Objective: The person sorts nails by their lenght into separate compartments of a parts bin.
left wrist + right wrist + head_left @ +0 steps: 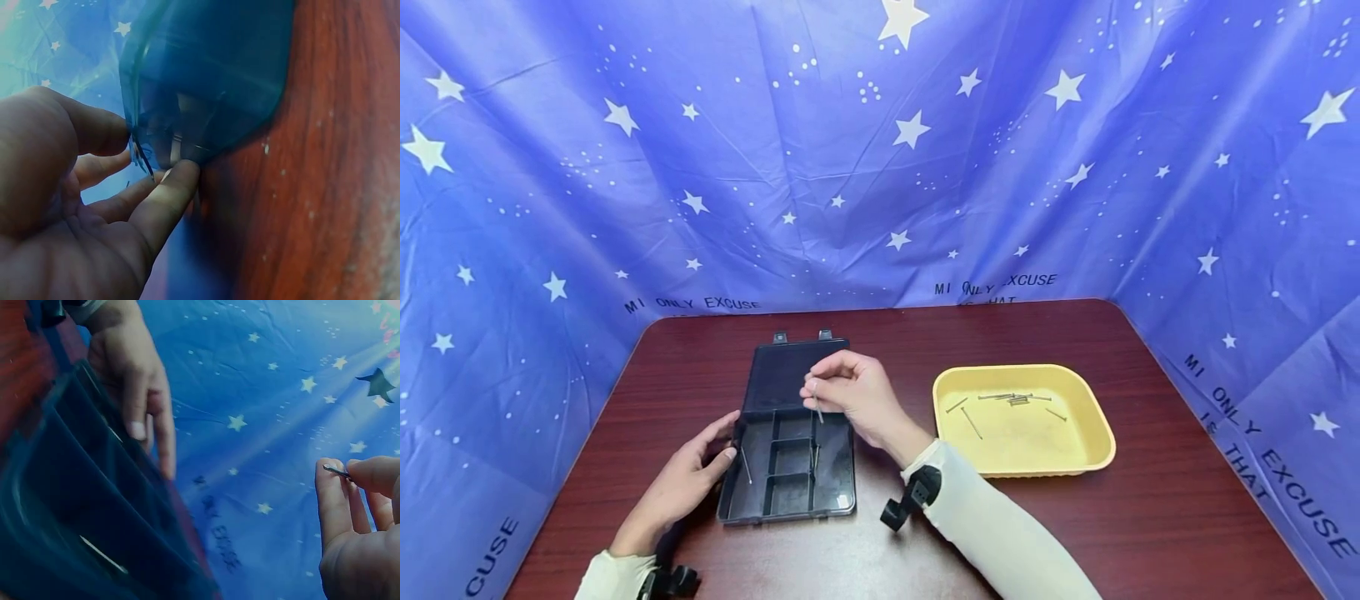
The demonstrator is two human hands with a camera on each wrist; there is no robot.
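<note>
Two thin metal nails point(747, 465) already lie in the open dark plastic compartment box point(790, 467); several remain in the yellow plastic tray point(1078, 467) at three o'clock. The right hand point(853, 392) pinches another nail point(817, 406) above the box, while the left hand point(688, 479), fingers straight, steadies its nine o'clock edge.

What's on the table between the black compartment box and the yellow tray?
Only the right hand and its sleeved forearm, over bare table, in the head view.

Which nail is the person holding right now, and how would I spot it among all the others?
On the dark red table, find the open black organizer box left of the yellow tray. Above its compartments the right hand pinches one thin nail, hanging point-down. It alone is in the air; the others lie flat in box or tray.
</note>
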